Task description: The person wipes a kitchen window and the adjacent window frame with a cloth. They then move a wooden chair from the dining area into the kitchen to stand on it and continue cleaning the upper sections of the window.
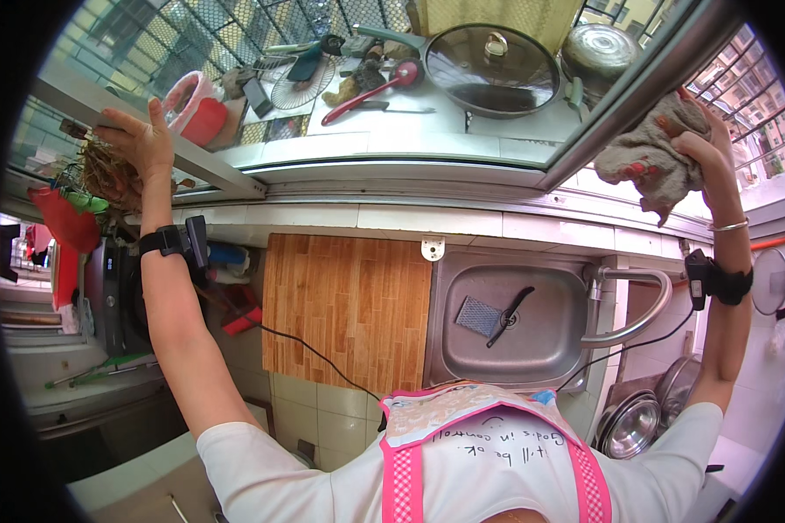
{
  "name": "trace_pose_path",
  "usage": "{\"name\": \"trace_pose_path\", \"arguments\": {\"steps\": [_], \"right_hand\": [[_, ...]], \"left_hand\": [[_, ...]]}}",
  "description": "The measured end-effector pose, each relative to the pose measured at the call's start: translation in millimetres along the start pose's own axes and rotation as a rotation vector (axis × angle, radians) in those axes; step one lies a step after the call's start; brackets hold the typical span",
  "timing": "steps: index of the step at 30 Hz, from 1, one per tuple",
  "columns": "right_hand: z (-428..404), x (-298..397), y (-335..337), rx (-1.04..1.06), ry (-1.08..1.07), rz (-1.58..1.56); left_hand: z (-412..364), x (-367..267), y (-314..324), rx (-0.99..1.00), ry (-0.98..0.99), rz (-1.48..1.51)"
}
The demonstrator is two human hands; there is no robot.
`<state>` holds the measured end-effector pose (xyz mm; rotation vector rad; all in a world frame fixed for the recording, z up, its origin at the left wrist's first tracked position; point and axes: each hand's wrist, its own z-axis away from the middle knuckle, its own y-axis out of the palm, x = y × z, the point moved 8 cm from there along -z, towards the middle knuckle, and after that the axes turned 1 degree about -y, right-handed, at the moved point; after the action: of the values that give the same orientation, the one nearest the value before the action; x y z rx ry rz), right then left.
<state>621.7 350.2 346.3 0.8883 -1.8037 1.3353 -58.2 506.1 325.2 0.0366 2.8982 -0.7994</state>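
My right hand (710, 147) grips a bunched grey cloth (661, 150) with orange-red marks, up at the right beside the metal window frame (641, 85). At the upper left my left hand (140, 140) rests with its fingers apart against the frame of the sliding window (203, 163), and it holds nothing. Just behind that hand hangs a bundle of dry brown plant matter (108, 173). The glass pane spans the space between my hands. Beyond it, on the tiled ledge, sit a lidded frying pan (494, 72) and a red ladle (373, 95).
Below the sill, a steel sink (517, 359) holds a knife (510, 317) and a blue-grey scouring cloth (477, 316). A curved faucet (661, 307) rises at its right. A wooden board (347, 314) lies left of the sink. Steel bowls (631, 428) stand at lower right.
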Motion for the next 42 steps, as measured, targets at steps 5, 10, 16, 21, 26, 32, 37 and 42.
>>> {"name": "trace_pose_path", "arguments": {"steps": [5, 10, 16, 21, 26, 32, 37, 42], "right_hand": [[-5.6, 10.7, 34.0, 0.032, -0.027, -0.040], [-11.1, 28.1, 61.0, 0.103, -0.090, -0.055], [-25.0, 49.8, 103.5, 0.210, -0.195, 0.086], [-15.5, 75.9, 128.0, 0.243, -0.192, 0.031], [-14.4, 53.9, 155.2, 0.434, -0.273, 0.477], [56.7, 61.6, 220.9, 0.640, -0.036, 0.313], [77.4, 81.3, 244.4, 0.521, -0.126, 0.271], [70.4, 57.2, 224.4, 0.399, 0.083, 0.342]], "left_hand": [[3.9, -10.8, -8.8, 0.022, -0.013, 0.007], [1.4, -10.9, -8.7, 0.024, -0.027, 0.010], [1.3, -0.1, -4.7, 0.016, -0.054, 0.020], [-2.8, -3.7, -4.8, 0.125, -0.077, -0.018], [23.4, -59.7, -39.9, 0.017, 0.034, -0.104], [166.1, -236.5, -52.6, 0.782, 0.212, 1.088], [244.7, -265.9, -26.9, 1.399, 0.051, 1.206], [219.5, -243.7, -55.2, 1.395, -0.633, 1.735]]}}
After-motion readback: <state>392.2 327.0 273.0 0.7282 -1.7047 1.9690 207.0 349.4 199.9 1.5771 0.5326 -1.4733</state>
